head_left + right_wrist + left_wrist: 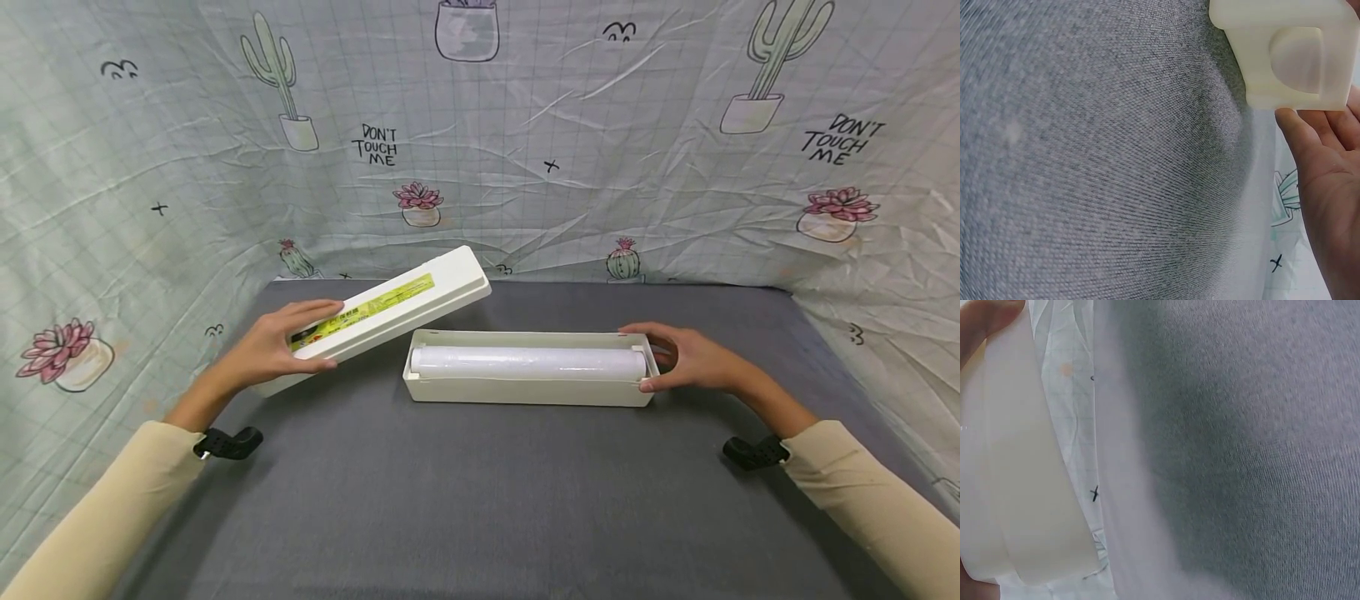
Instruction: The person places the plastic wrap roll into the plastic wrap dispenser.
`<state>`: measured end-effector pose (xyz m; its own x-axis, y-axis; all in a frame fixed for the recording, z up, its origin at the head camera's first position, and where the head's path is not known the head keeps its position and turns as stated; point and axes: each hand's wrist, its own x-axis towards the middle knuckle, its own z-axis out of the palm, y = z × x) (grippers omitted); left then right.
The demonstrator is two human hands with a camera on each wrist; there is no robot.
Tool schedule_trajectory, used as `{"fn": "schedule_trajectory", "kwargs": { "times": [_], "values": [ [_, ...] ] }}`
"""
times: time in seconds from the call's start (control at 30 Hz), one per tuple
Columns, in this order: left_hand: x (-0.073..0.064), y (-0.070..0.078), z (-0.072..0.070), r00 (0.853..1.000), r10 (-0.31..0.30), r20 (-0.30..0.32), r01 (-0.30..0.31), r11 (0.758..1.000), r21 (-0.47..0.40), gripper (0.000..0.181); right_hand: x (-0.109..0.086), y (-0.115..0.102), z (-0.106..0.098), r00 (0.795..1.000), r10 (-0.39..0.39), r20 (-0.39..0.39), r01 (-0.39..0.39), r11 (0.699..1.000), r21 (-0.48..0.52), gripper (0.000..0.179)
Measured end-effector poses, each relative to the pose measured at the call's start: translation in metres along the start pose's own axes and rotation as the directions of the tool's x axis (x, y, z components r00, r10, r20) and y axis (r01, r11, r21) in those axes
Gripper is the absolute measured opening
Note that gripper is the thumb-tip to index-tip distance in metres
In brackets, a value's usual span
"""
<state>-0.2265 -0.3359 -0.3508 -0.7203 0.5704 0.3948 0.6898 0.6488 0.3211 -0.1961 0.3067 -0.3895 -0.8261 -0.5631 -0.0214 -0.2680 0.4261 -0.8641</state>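
1. In the head view, the left hand (287,337), left of centre, holds a white lid (408,308) between thumb and fingers; the lid tilts, its far end higher, toward the frame's middle.
2. An open white box (525,392) sits right of centre on the grey tabletop (480,500), a clear-wrapped white roll (525,363) lying lengthwise in it.
3. The right hand (688,358) grips the box's right end, thumb at the front corner, fingers at the back rim.
4. Only the head view shows the roll's length and the lid's yellow-green label (382,300), which the left fingers partly cover.
5. The right wrist view alone shows the box's end wall, upper right, with a rounded recess (1296,60) in it.
6. The left wrist view shows the lid's plain side along the left edge, with bits of the hand at the upper and lower left corners; most of that hand is cut off.
7. In the right wrist view, the frame's right edge crops the fingers; the label's small print is too small to read.
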Motion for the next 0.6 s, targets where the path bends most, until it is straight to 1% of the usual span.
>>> {"fn": "schedule_trajectory", "kwargs": {
  "times": [0.17, 0.3, 0.4, 0.6],
  "values": [
    [0.004, 0.006, 0.002, 1.0, 0.007, 0.004, -0.006, 1.0, -0.02, 0.087, -0.001, -0.001, 0.001, 1.0, 0.005, 0.006, -0.005, 1.0, 0.003, 0.085],
    [0.008, 0.01, 0.004, 1.0, -0.012, 0.013, 0.012, 0.999, -0.033, 0.087, -0.001, -0.002, 0.001, 1.0, 0.004, 0.01, -0.004, 1.0, 0.004, 0.086],
    [0.012, 0.013, 0.005, 1.0, 0.001, 0.016, 0.0, 0.999, -0.042, 0.087, -0.001, -0.003, 0.001, 1.0, -0.001, 0.009, 0.001, 1.0, 0.009, 0.085],
    [0.02, 0.018, 0.007, 0.999, 0.05, 0.014, -0.049, 0.997, -0.065, 0.087, -0.001, -0.003, 0.0, 1.0, -0.003, 0.008, 0.003, 1.0, 0.015, 0.085]
  ]
}}
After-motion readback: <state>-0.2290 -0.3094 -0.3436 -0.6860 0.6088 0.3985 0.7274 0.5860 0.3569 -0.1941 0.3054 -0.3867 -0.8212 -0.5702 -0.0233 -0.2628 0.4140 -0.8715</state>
